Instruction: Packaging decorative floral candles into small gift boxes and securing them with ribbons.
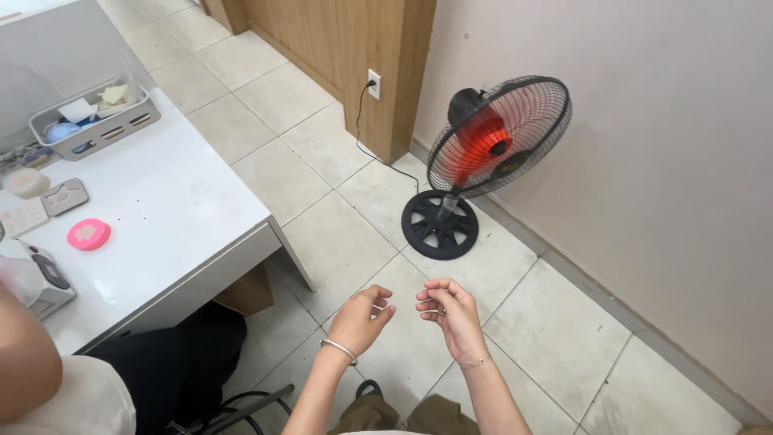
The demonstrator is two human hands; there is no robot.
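Note:
My left hand (pixel 362 318) and my right hand (pixel 447 310) hover side by side above the tiled floor (pixel 346 242), fingertips turned toward each other a few centimetres apart. Both hands have loosely curled fingers, and nothing shows between them. A silver bangle rings my left wrist; a thin bracelet and a ring are on my right. My knees in olive trousers (pixel 403 415) show at the bottom edge.
A black standing fan (pixel 495 133) with red blades stands on its round base (pixel 439 224) by the wall, its cord running to a wall outlet (pixel 374 83). A white table (pixel 169 201) at left carries a grey basket (pixel 97 121) and a pink round object (pixel 88 234). Another person's arm (pixel 24 354) is beside it.

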